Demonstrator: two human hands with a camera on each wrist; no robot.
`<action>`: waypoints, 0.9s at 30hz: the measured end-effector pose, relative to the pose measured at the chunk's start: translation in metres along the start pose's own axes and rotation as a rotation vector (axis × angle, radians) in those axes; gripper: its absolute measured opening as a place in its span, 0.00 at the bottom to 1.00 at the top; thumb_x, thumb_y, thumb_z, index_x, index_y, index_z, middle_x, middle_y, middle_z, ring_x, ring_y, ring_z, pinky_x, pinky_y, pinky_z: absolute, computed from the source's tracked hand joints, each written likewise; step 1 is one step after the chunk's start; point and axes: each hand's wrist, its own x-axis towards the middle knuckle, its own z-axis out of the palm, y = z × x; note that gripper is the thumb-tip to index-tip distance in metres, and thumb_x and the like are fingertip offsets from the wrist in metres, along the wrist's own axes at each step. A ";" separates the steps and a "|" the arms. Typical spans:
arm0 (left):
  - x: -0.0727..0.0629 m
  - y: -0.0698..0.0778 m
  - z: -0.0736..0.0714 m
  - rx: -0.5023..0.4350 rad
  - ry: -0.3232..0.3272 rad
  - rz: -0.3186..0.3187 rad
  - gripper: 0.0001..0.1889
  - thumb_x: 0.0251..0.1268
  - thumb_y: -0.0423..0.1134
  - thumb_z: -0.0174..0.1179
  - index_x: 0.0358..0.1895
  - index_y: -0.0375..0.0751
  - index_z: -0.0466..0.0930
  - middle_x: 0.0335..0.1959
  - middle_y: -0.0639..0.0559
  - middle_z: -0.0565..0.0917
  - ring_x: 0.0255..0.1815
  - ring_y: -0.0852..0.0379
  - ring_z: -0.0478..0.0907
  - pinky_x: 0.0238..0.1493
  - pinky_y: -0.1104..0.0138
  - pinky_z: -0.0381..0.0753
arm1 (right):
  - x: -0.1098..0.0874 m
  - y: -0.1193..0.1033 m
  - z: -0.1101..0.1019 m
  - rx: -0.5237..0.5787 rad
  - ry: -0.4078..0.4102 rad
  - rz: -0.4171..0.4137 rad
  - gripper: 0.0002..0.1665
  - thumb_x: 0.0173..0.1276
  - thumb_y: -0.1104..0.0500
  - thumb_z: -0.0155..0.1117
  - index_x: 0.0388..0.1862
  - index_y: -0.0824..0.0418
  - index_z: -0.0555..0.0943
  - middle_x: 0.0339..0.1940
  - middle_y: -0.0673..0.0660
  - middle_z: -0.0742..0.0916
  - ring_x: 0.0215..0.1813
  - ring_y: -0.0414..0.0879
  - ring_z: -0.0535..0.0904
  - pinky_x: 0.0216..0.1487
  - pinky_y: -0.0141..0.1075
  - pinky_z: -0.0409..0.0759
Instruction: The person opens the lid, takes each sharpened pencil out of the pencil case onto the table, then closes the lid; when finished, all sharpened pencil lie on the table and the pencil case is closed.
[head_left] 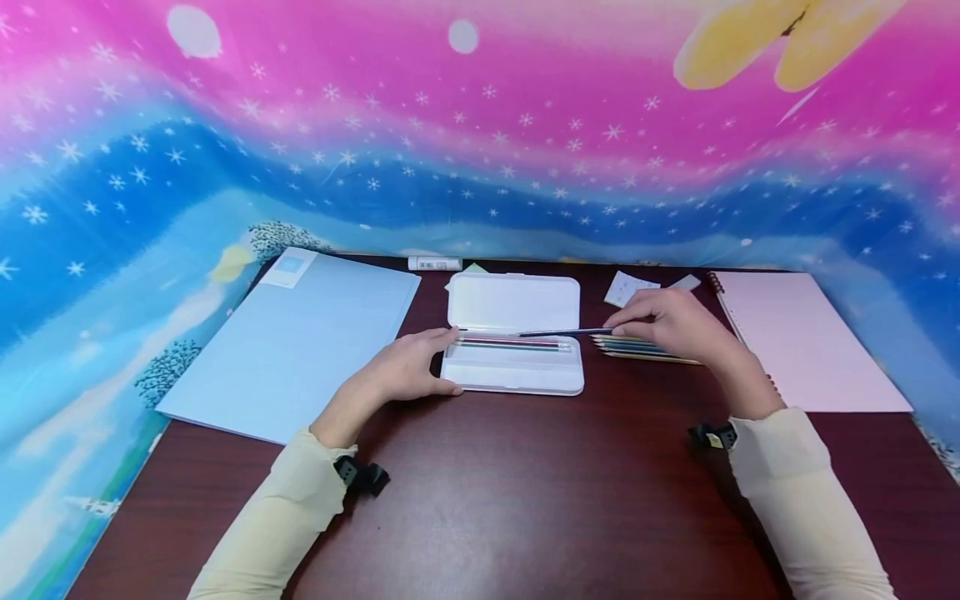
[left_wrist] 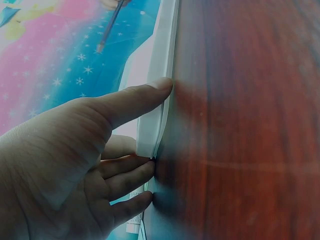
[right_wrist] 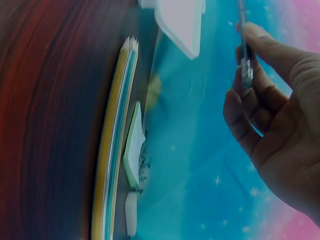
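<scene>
A white pencil case (head_left: pixel 517 379) lies with its lid raised at the back, and a few pencils (head_left: pixel 510 343) rest in its rear compartment. My left hand (head_left: pixel 401 362) holds the case's left end, thumb at the front edge and fingers round the side, as the left wrist view also shows. My right hand (head_left: pixel 678 321) pinches a dark pencil (head_left: pixel 566 333) near its right end; the pencil lies level, its left part above the case. Below that hand, a bundle of several pencils (head_left: pixel 618 347) lies on the table, points to the left.
A light blue folder (head_left: pixel 322 333) lies left and a pink spiral notebook (head_left: pixel 817 342) right. Behind the case are a white glue-stick-like tube (head_left: pixel 435 263) and a green-edged piece (head_left: pixel 475 268). A patterned white piece (head_left: pixel 630 289) and a small pale block (head_left: pixel 686 283) lie behind the right hand.
</scene>
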 end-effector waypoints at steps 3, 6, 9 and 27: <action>-0.001 0.000 0.000 0.000 0.001 0.001 0.50 0.59 0.59 0.71 0.80 0.44 0.58 0.79 0.43 0.65 0.80 0.45 0.62 0.77 0.49 0.65 | -0.008 0.005 -0.003 -0.006 0.036 0.006 0.10 0.65 0.60 0.74 0.43 0.47 0.93 0.35 0.44 0.90 0.34 0.36 0.78 0.34 0.31 0.76; -0.001 0.000 0.000 -0.001 0.002 0.000 0.50 0.59 0.59 0.71 0.80 0.45 0.58 0.79 0.43 0.65 0.80 0.45 0.62 0.77 0.49 0.65 | -0.016 0.010 -0.006 -0.017 0.053 0.010 0.10 0.65 0.60 0.74 0.41 0.46 0.93 0.34 0.44 0.90 0.34 0.35 0.77 0.32 0.31 0.75; -0.001 0.000 -0.001 0.000 0.005 0.002 0.50 0.59 0.59 0.71 0.80 0.44 0.58 0.79 0.42 0.65 0.79 0.45 0.63 0.77 0.49 0.66 | -0.023 0.015 -0.009 -0.003 0.053 0.033 0.10 0.65 0.61 0.74 0.41 0.46 0.93 0.33 0.44 0.89 0.33 0.34 0.77 0.32 0.31 0.75; 0.000 0.000 -0.001 0.002 0.008 0.010 0.50 0.59 0.59 0.71 0.80 0.44 0.58 0.79 0.42 0.65 0.79 0.45 0.63 0.76 0.50 0.66 | -0.064 0.043 -0.024 -0.014 0.057 0.171 0.07 0.67 0.56 0.72 0.41 0.46 0.93 0.37 0.46 0.90 0.37 0.28 0.78 0.34 0.28 0.76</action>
